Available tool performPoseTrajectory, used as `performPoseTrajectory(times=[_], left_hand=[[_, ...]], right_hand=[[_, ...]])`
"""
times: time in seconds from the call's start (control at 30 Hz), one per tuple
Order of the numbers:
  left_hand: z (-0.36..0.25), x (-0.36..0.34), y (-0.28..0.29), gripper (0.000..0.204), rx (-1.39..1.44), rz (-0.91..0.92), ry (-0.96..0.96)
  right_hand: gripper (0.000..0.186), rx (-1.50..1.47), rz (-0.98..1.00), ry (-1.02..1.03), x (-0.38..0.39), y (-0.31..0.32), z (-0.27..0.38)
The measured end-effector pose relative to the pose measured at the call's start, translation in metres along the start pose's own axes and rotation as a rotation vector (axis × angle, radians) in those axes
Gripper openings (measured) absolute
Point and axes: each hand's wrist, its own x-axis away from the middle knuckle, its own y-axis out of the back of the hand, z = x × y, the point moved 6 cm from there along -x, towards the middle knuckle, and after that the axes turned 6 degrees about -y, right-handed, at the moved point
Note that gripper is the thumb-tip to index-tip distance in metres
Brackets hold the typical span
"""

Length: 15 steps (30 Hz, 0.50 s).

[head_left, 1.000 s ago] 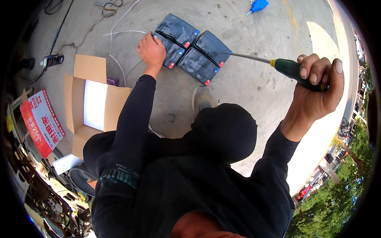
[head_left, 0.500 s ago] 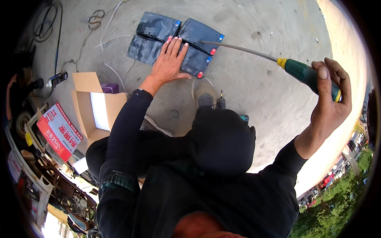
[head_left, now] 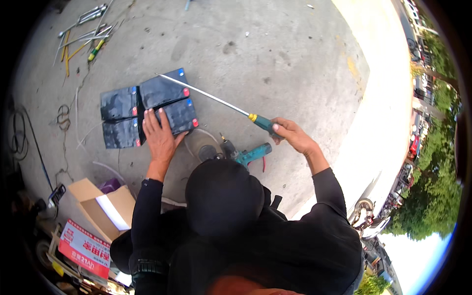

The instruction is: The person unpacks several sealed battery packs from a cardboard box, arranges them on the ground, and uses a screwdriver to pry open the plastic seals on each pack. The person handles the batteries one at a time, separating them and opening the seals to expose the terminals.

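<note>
Several black batteries (head_left: 156, 91) with blue and red terminals lie side by side in a block on the concrete ground. My left hand (head_left: 161, 142) rests flat on the near right battery (head_left: 178, 117), its fingers stretched out over the top. In my right hand (head_left: 294, 135) is a long screwdriver (head_left: 211, 96), gripped by its green and yellow handle. Its straight metal shaft points left, and the tip is over the far right battery; whether it touches cannot be told.
A teal cordless drill (head_left: 253, 154) lies beside my shoe (head_left: 209, 152). To the left stand an open cardboard box (head_left: 88, 191) and a red and white carton (head_left: 84, 250). Wrenches and other hand tools (head_left: 93, 37) lie at the far left. Thin hoses trail near the batteries.
The view has shifted, so the hand tools at the far left and more of the drill show. My right hand has come nearer the batteries with the screwdriver. My left hand stays on them.
</note>
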Motion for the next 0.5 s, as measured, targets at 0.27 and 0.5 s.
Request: performPoseTrajectory(times=[0.27, 0.5], left_hand=[[0.008, 0.003, 0.001, 0.114, -0.027, -0.032, -0.16], [0.026, -0.001, 0.013, 0.118, -0.044, 0.055, -0.106]], right_hand=[[0.043, -0.469, -0.213, -0.173, -0.01, -0.027, -0.07], [0.042, -0.277, -0.277, -0.252, -0.052, -0.041, -0.054]])
